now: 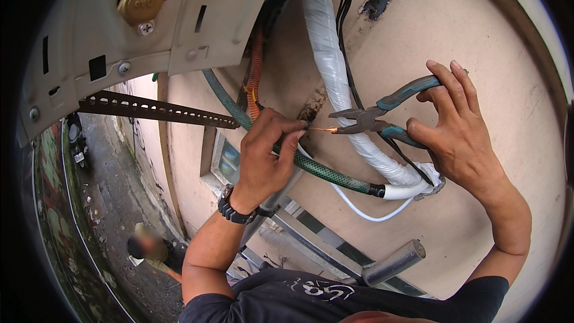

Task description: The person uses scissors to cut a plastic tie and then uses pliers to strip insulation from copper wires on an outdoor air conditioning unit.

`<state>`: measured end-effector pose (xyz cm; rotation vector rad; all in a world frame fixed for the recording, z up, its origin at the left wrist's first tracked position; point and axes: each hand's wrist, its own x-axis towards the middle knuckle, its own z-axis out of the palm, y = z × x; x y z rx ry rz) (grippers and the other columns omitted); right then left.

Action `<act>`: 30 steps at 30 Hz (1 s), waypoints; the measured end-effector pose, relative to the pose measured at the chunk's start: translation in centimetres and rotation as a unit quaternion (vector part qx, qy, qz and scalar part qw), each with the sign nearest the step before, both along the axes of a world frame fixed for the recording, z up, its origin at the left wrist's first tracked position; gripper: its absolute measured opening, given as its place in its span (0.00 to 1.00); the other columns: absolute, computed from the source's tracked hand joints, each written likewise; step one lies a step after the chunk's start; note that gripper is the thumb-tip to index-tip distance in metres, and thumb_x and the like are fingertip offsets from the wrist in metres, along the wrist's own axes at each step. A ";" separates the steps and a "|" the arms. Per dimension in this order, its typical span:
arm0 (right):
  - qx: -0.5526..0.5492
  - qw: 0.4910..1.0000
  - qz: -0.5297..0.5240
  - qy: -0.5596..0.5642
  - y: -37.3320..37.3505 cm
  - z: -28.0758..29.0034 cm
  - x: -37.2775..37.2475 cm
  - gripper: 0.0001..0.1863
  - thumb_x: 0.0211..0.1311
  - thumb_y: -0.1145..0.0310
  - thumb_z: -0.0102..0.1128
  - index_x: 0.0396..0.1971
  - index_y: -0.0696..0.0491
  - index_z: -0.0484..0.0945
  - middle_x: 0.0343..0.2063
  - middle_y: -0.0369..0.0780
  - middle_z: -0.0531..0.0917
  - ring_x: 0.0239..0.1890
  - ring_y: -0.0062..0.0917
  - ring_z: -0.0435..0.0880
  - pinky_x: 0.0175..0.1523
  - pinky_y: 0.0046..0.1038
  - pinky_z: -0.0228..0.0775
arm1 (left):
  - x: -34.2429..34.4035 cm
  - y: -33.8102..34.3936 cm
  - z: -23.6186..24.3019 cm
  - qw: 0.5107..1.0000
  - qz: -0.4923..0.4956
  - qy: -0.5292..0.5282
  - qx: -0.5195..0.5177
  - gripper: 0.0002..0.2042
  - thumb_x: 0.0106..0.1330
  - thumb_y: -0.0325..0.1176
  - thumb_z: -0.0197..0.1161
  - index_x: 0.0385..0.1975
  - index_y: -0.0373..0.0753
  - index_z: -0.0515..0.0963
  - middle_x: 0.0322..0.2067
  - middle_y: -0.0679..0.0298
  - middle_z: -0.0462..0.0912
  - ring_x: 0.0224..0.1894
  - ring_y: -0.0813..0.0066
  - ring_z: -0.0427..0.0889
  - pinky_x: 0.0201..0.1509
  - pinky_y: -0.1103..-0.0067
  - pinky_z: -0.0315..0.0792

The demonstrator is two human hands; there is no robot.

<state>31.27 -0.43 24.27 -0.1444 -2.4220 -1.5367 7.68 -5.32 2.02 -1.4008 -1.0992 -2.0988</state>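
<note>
My left hand is closed in a pinch on a thin wire, whose bare copper strands stick out to the right past my fingertips. A pair of pliers with grey-and-blue handles is in my right hand. Its thumb lies on the lower handle and its fingers reach over the upper one; the outer fingers are raised. The handles are spread and the jaws are parted, with their tips at the copper end. Whether the jaws touch the strands I cannot tell. A black watch is on my left wrist.
A beige metal casing with a brass valve fills the upper left, above a perforated bracket. A white-wrapped pipe bundle, green hose and orange corrugated conduit run by the wall. Metal pipe lies below; a person stands far down.
</note>
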 end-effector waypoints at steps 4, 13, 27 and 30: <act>-0.016 1.000 0.018 -0.001 0.0 -0.1 -0.3 0.04 0.62 0.63 0.65 0.30 0.40 0.77 0.49 0.39 0.80 0.75 0.38 0.65 0.86 0.48 0.44 | 0.0 0.1 0.0 1.000 -0.001 0.012 0.014 0.04 0.66 0.20 0.68 0.39 0.32 0.85 0.32 0.59 0.81 0.33 0.68 0.81 0.38 0.77 0.73; 0.016 0.999 0.022 -0.023 0.1 0.1 -0.1 0.05 0.65 0.63 0.65 0.32 0.41 0.76 0.40 0.37 0.77 0.67 0.37 0.72 0.78 0.49 0.56 | 0.1 0.1 0.0 1.000 0.003 -0.002 0.006 0.05 0.66 0.20 0.69 0.39 0.31 0.86 0.32 0.59 0.81 0.33 0.68 0.80 0.37 0.77 0.72; 0.060 0.997 0.028 -0.027 0.5 0.4 0.5 0.08 0.66 0.66 0.67 0.33 0.41 0.74 0.35 0.34 0.73 0.54 0.32 0.79 0.63 0.41 0.66 | 0.2 0.1 0.0 1.000 0.015 -0.003 0.007 0.05 0.65 0.20 0.70 0.39 0.31 0.85 0.31 0.59 0.80 0.32 0.68 0.79 0.36 0.76 0.71; 0.074 0.996 0.028 -0.028 0.6 0.6 0.6 0.08 0.66 0.66 0.67 0.34 0.41 0.74 0.34 0.34 0.73 0.53 0.32 0.79 0.62 0.41 0.67 | 0.1 0.2 -0.1 1.000 0.021 0.001 0.009 0.07 0.64 0.19 0.69 0.40 0.32 0.86 0.31 0.58 0.80 0.31 0.66 0.80 0.35 0.75 0.72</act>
